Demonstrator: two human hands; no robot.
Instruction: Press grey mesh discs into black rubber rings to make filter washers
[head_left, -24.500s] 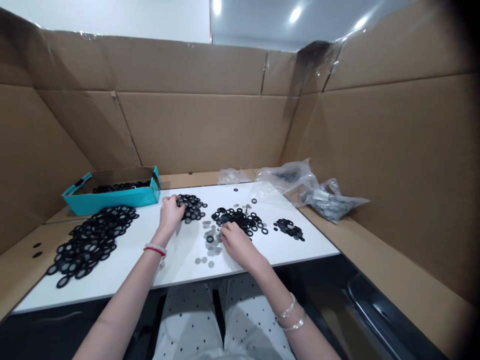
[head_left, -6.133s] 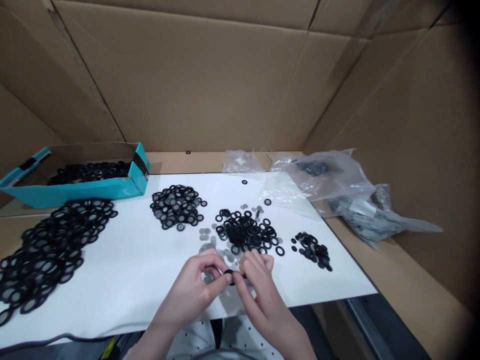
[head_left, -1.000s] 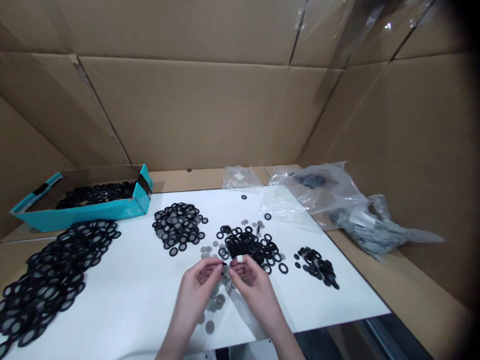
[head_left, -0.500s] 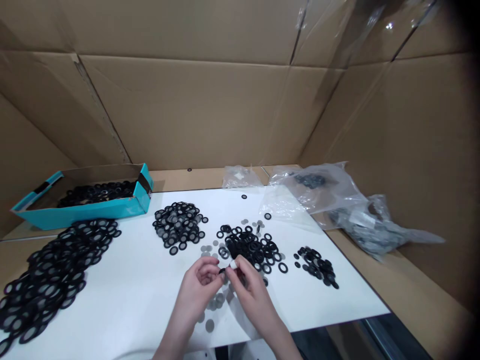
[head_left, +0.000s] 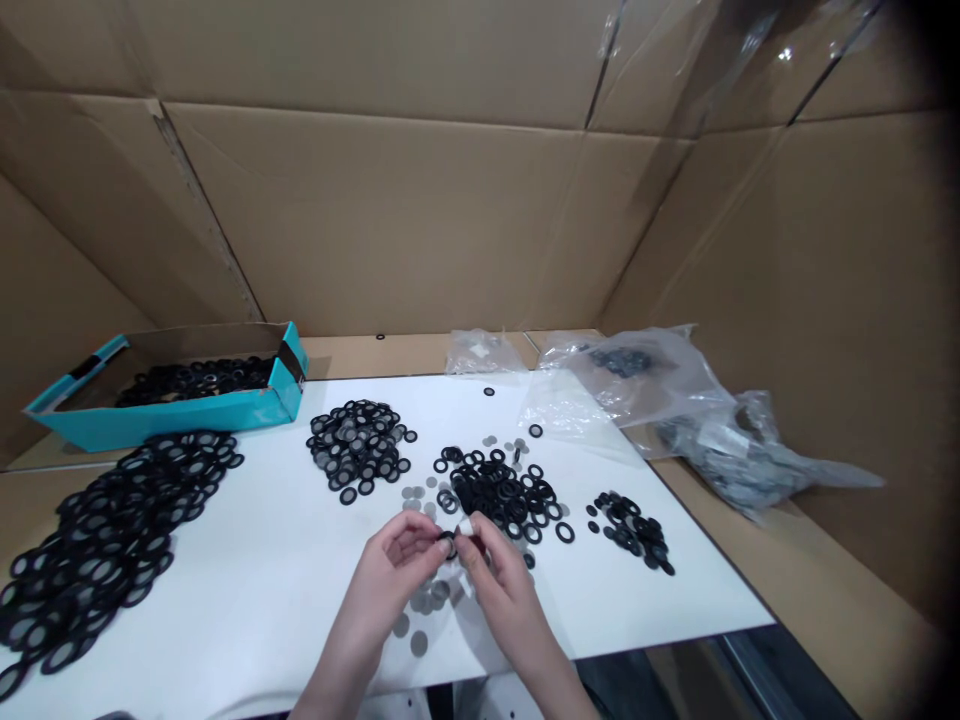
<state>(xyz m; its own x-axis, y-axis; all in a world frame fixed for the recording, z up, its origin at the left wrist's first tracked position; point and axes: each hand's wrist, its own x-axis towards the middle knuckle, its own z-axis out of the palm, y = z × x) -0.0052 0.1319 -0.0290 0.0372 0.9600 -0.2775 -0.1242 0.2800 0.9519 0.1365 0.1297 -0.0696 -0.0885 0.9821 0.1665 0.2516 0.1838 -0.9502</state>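
Corrugated brown cardboard walls [head_left: 390, 220] box in a white-topped work table [head_left: 225, 625] as a person sorts small parts by hand, forearms reaching in from the near edge. The person's left hand [head_left: 390, 570] is narrowly pinched, its fingertips on a small black rubber ring [head_left: 448, 543]. Just beside it, the right hand [head_left: 502, 590] is also narrow, its curled fingers [head_left: 487, 560] at the ring and at a small pale piece [head_left: 466, 526], too small to identify; whether this hand grips the ring cannot be told. Both hands work near the table's near edge, just short of a central pile of black rubber rings [head_left: 499, 490]. Round grey mesh discs [head_left: 424, 598] lie scattered under and beside the hands. A smaller pile of ring-and-mesh washers [head_left: 356, 445] sits farther back, and a small cluster of black rings [head_left: 628, 533] lies near the right edge. Well apart to the left, a long heap of black washers [head_left: 105, 560] runs off the table's left side, beside a shallow teal cardboard box [head_left: 172, 428] holding more. Clear plastic bags [head_left: 634, 365] rest beyond the far right corner, on the tan cardboard ledge [head_left: 825, 590] along the table.
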